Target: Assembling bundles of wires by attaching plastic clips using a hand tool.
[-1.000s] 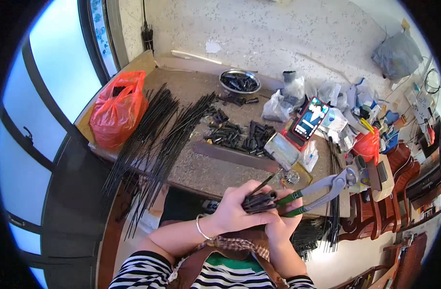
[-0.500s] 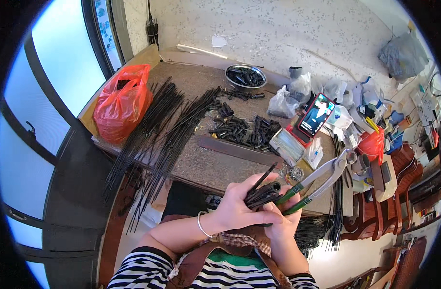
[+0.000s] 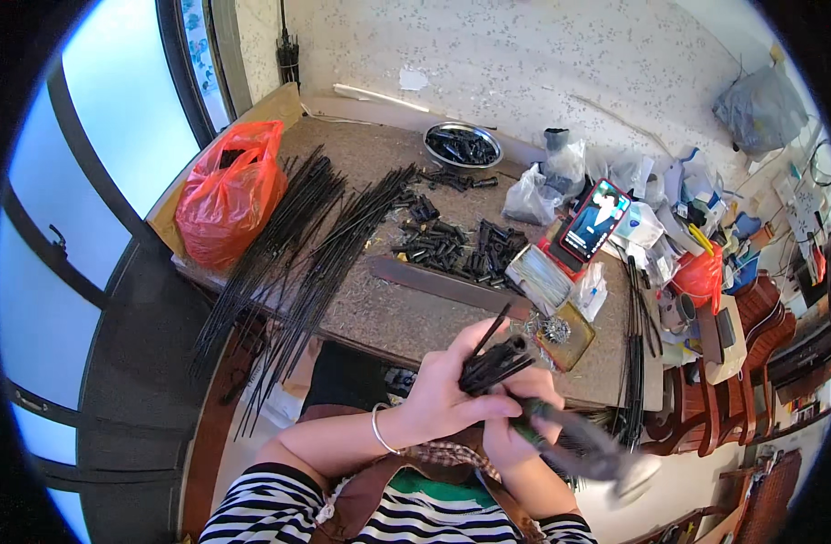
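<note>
My left hand point(image 3: 443, 394) grips a small bundle of thin black rods point(image 3: 495, 356) that point up and to the right, just in front of the table's near edge. My right hand point(image 3: 515, 426) sits under and right of it, closed on the green handles of a pair of pliers point(image 3: 583, 451). The pliers are blurred and point down to the right, away from the rods. A silver bangle circles my left wrist.
On the speckled table point(image 3: 388, 308) lie long black rods point(image 3: 298, 254), short black tubes point(image 3: 461, 247), a flat dark metal bar point(image 3: 447, 284), an orange plastic bag point(image 3: 229, 190), a steel bowl point(image 3: 462, 145), a phone point(image 3: 595, 220) and cluttered bags at the right. Wooden chairs point(image 3: 751, 335) stand far right.
The pliers have swung from pointing up right over the table to pointing down right below my hands. Both hands stay close together with the rod bundle.
</note>
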Available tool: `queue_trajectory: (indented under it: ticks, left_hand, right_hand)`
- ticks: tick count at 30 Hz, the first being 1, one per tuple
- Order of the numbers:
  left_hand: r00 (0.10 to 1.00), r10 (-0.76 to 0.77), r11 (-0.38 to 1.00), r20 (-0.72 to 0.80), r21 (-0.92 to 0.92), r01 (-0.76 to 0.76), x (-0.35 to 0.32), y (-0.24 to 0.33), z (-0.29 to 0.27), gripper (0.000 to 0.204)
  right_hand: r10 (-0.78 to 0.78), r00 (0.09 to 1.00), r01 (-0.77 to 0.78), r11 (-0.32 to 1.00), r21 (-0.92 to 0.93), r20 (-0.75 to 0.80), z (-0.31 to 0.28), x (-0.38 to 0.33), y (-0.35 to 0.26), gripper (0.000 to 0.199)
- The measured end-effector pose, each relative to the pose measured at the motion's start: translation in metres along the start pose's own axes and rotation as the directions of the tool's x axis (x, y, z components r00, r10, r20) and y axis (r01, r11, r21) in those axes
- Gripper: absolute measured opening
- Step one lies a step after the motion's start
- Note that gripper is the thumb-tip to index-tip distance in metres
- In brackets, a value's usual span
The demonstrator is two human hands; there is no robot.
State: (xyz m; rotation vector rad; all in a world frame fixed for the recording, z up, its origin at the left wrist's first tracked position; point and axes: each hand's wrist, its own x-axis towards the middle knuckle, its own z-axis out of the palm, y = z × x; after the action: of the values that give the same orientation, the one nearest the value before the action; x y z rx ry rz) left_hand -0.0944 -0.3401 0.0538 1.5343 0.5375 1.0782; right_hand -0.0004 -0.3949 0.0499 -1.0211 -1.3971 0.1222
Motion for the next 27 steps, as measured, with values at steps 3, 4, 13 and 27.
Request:
queue_trajectory:
  ticks: [3,4,13,27]
  left_hand:
    - [0.990,-0.014,0.994,0.141,-0.103,0.029,0.000,0.003,-0.004,0.073]
    - [0.966,-0.097,0.955,0.240,-0.252,0.158,0.001,0.003,-0.004,0.072]
    - [0.996,-0.076,0.936,0.049,-0.342,0.088,0.000,0.003,-0.055,0.062]
    - [0.998,-0.032,0.993,-0.049,-0.117,0.026,-0.019,0.027,-0.057,0.031]
  right_hand:
    - [-0.007,1.000,0.008,0.999,0.032,-0.004,-0.002,-0.007,0.003,0.017]
    - [-0.011,1.000,0.012,0.999,0.030,-0.010,-0.003,-0.005,0.003,0.017]
    - [0.662,0.463,-0.879,0.429,0.208,0.590,-0.041,0.011,-0.019,0.021]
    - [0.401,0.008,-0.995,0.097,-0.034,0.916,-0.034,-0.003,-0.033,0.047]
